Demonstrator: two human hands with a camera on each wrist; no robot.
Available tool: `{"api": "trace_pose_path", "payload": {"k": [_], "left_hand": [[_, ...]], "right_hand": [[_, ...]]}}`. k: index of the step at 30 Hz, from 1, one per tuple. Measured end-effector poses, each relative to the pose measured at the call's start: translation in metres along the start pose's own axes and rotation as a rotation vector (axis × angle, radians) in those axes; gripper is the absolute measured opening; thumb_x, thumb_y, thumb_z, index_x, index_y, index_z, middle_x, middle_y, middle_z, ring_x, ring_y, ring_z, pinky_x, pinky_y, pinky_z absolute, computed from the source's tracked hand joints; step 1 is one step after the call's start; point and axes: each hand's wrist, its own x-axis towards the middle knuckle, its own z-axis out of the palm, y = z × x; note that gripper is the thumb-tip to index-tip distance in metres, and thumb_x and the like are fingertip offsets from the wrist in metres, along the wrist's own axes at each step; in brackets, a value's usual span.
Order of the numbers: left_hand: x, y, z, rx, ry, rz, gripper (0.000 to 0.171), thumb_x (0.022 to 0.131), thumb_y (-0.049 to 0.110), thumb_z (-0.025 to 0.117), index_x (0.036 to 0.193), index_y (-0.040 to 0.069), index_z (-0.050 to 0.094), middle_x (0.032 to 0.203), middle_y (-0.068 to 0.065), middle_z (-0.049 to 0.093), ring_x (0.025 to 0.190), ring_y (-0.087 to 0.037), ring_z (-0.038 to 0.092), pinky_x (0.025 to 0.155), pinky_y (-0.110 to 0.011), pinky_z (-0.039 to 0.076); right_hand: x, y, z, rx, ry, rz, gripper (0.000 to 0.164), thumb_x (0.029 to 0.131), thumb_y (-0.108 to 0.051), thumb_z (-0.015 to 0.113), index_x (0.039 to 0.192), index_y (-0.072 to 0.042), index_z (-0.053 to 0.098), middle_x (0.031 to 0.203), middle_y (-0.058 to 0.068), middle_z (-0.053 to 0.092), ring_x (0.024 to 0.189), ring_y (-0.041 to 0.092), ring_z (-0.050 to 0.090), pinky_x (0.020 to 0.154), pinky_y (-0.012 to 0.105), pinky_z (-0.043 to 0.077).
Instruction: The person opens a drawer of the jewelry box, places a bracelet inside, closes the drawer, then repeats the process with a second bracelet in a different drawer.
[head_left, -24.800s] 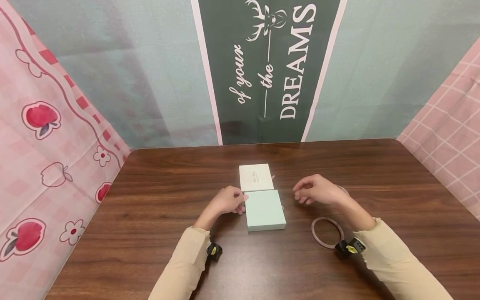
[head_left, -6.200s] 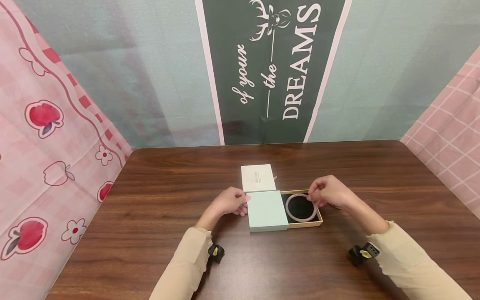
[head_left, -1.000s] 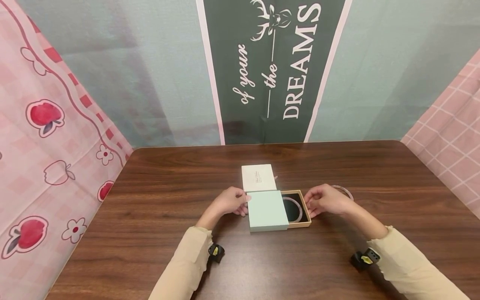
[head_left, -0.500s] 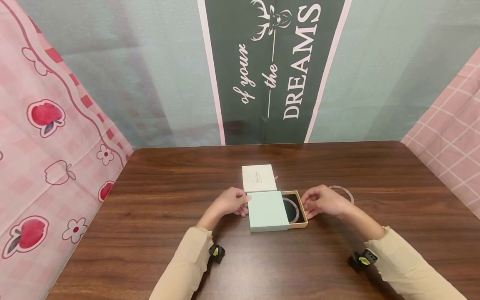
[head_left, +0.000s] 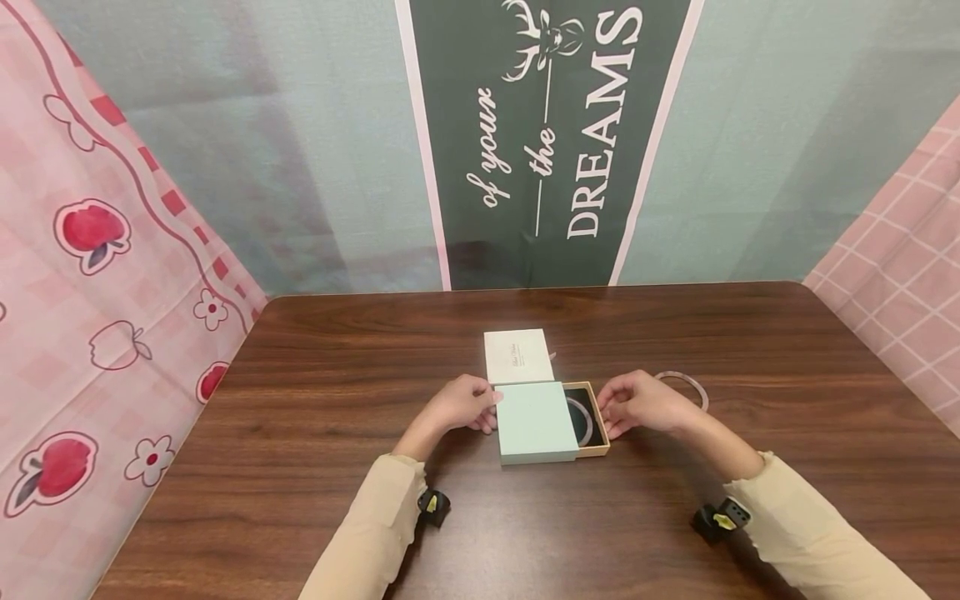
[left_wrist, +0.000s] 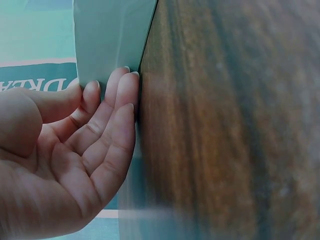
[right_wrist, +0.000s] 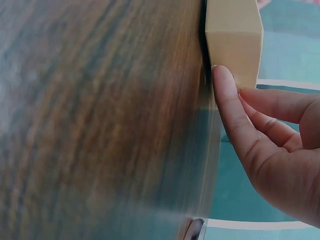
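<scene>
A mint-green slide box (head_left: pixel 534 422) lies on the table with its tan drawer (head_left: pixel 595 452) part way out on the right. A pale mauve bangle (head_left: pixel 590 423) lies on the drawer's black lining, its left part hidden under the sleeve. My left hand (head_left: pixel 459 404) rests against the box's left side, fingertips on the green wall (left_wrist: pixel 112 40) and thumb at its upper edge. At the other end, my right hand (head_left: pixel 647 402) has its fingertips against the drawer's outer end face (right_wrist: pixel 235 55), fingers fairly straight.
Directly behind the green box sits a white box (head_left: pixel 517 356) with small lettering and a ribbon tab at its right. Another bangle (head_left: pixel 702 392) lies on the brown table (head_left: pixel 360 350) beyond my right wrist. A printed curtain (head_left: pixel 337 167) hangs along the table's back edge.
Some seconds ago my right hand held the bangle over the further-out drawer. Over the last second the drawer has slid left into the sleeve, my right hand moving with it; my left stays put.
</scene>
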Motion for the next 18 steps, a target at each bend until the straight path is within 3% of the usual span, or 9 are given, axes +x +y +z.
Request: {"api": "trace_pose_path", "payload": {"k": [18], "left_hand": [[0.0021, 0.0011, 0.0003, -0.010, 0.003, -0.011, 0.030, 0.095, 0.016, 0.051, 0.072, -0.003, 0.054, 0.061, -0.009, 0.062, 0.053, -0.014, 0.059, 0.053, -0.027, 0.050]], "right_hand": [[0.0057, 0.0005, 0.0040, 0.012, 0.009, -0.007, 0.014, 0.082, 0.014, 0.047, 0.095, 0.020, 0.051, 0.076, 0.015, 0.059, 0.066, 0.022, 0.063, 0.065, 0.037, 0.054]]}}
